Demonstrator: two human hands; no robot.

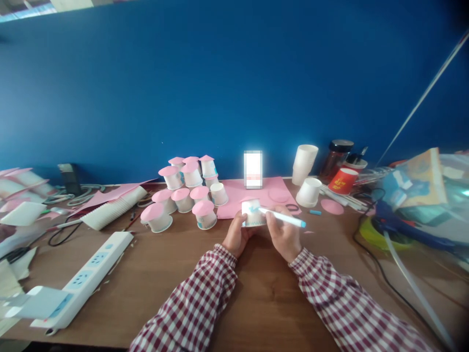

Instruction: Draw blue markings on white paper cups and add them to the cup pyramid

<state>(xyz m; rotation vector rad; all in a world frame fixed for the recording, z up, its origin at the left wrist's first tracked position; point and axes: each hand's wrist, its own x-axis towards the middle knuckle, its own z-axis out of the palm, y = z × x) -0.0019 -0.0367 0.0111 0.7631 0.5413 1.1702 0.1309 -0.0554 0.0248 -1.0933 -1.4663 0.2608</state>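
Note:
My left hand (236,234) is wrapped round the lower left side of a white paper cup (252,217), held upside down over the table. Blue marks show on the cup's side, with a zigzag line along its rim. A blue-and-white marker (287,216) is pinched in my right hand (281,237), its tip at the cup's blue marks. Just behind lies a pink paper sheet (234,203). Upturned cups with pink cone tops (204,215) stand grouped to the left. A blue marker cap (315,212) lies to the right.
A white power strip (86,278) lies at the left front. Stacked white cups (305,164), a red cup (343,181) and a dark jar (335,159) stand at the back right. A black cable (381,269) runs along the right. A blue wall (220,88) closes off the back.

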